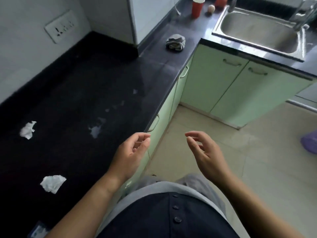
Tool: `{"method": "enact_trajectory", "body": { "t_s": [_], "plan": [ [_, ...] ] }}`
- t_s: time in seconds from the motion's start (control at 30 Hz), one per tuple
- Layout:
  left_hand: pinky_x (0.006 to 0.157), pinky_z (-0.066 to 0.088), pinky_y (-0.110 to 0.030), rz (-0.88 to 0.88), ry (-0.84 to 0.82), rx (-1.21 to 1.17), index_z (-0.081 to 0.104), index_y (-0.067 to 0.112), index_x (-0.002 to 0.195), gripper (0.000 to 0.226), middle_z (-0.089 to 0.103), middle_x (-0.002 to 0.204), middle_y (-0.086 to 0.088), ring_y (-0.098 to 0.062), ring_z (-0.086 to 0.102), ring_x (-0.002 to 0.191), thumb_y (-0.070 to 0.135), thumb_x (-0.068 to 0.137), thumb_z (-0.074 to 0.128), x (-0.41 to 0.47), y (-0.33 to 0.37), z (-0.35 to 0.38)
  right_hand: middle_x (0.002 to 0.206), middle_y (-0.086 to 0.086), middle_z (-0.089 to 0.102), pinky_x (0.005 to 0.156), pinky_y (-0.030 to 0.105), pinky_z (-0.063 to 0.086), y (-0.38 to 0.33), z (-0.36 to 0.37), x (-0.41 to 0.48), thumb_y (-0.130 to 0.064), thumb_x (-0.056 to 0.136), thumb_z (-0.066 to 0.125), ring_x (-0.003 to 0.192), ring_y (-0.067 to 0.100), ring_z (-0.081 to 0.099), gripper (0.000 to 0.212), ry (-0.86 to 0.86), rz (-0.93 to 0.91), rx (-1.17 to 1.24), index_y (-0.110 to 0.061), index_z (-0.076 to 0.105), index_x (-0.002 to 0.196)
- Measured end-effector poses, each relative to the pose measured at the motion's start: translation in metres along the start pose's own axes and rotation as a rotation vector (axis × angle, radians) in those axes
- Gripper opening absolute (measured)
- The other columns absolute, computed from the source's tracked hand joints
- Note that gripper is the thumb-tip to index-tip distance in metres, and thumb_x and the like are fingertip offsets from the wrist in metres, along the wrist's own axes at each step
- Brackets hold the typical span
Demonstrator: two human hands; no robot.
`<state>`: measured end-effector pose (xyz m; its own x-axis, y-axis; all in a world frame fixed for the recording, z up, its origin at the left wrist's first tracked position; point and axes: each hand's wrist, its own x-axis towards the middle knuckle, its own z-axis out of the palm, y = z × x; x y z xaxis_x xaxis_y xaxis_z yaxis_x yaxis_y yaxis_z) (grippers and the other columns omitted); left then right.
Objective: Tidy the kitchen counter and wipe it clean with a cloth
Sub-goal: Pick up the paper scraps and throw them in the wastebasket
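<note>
A dark stone counter (72, 86) runs along the left and bends toward a sink. On it lie two crumpled white paper scraps (27, 130) (52, 183) and a patch of spilled white liquid (96, 130) with small splashes beyond it. A crumpled grey cloth (175, 42) sits farther along the counter, near its front edge. My left hand (132, 156) hovers at the counter's front edge, fingers apart and holding nothing. My right hand (205, 155) hangs over the floor, fingers spread and holding nothing.
A red cup (197, 8), an egg-like object (211, 9) and a red round object (221, 1) stand on the far counter by the steel sink (257, 30) and tap (303, 12). Green cabinets (223, 86) sit below. A purple object (309, 143) lies on the tiled floor.
</note>
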<state>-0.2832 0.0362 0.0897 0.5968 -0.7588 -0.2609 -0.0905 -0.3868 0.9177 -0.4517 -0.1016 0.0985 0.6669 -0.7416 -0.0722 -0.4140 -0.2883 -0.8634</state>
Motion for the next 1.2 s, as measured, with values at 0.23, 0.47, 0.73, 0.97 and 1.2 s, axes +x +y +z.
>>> {"method": "enact_trajectory", "body": {
  "t_s": [0.23,0.47,0.73,0.97,1.2],
  "plan": [
    [0.09,0.047,-0.03,-0.18,0.343,-0.057,0.063,0.038,0.099,0.024,0.067,0.101,0.017,0.003,0.059,0.097,0.051,0.082,0.052,0.015,-0.025,-0.053,0.106,-0.013,0.061,0.086,0.033,0.051,-0.042,0.054,0.111,-0.056,0.087,0.041,0.097,0.002,0.058,0.039,-0.38,-0.202,-0.062,-0.028,0.06,0.105],
    [0.08,0.042,-0.015,-0.405,0.734,-0.109,0.062,0.029,0.106,0.018,0.064,0.103,0.013,0.005,0.057,0.096,0.034,0.09,0.054,0.004,-0.042,-0.071,0.106,-0.013,0.058,0.085,0.029,0.051,-0.099,0.131,0.186,-0.048,0.089,0.047,0.097,0.001,0.057,0.031,-0.883,-0.431,-0.121,-0.027,0.06,0.106],
    [0.085,0.048,-0.034,-0.781,1.125,0.218,0.059,0.018,0.115,0.034,0.061,0.114,-0.001,-0.018,0.057,0.105,0.038,0.088,0.054,-0.022,-0.094,-0.074,0.109,-0.01,0.055,0.071,0.01,0.039,-0.139,0.237,0.201,-0.043,0.091,0.049,0.091,0.004,0.057,0.032,-1.298,-0.707,-0.248,-0.024,0.055,0.115],
    [0.09,0.045,-0.046,-0.969,1.314,0.511,0.056,0.013,0.117,0.037,0.059,0.12,-0.008,-0.028,0.054,0.112,0.03,0.084,0.058,-0.056,-0.141,-0.089,0.126,-0.002,0.053,0.084,0.019,0.038,-0.14,0.332,0.149,-0.04,0.091,0.052,0.113,0.012,0.05,0.039,-1.505,-0.934,-0.351,-0.018,0.053,0.123],
    [0.099,0.037,-0.049,-1.062,1.244,0.595,0.048,0.013,0.13,0.048,0.047,0.138,-0.01,-0.03,0.042,0.127,0.034,0.087,0.053,-0.086,-0.186,-0.102,0.133,-0.001,0.043,0.089,0.025,0.038,-0.123,0.398,0.104,-0.033,0.087,0.06,0.123,0.019,0.037,0.046,-1.592,-1.078,-0.433,-0.017,0.047,0.128]
  ]
}}
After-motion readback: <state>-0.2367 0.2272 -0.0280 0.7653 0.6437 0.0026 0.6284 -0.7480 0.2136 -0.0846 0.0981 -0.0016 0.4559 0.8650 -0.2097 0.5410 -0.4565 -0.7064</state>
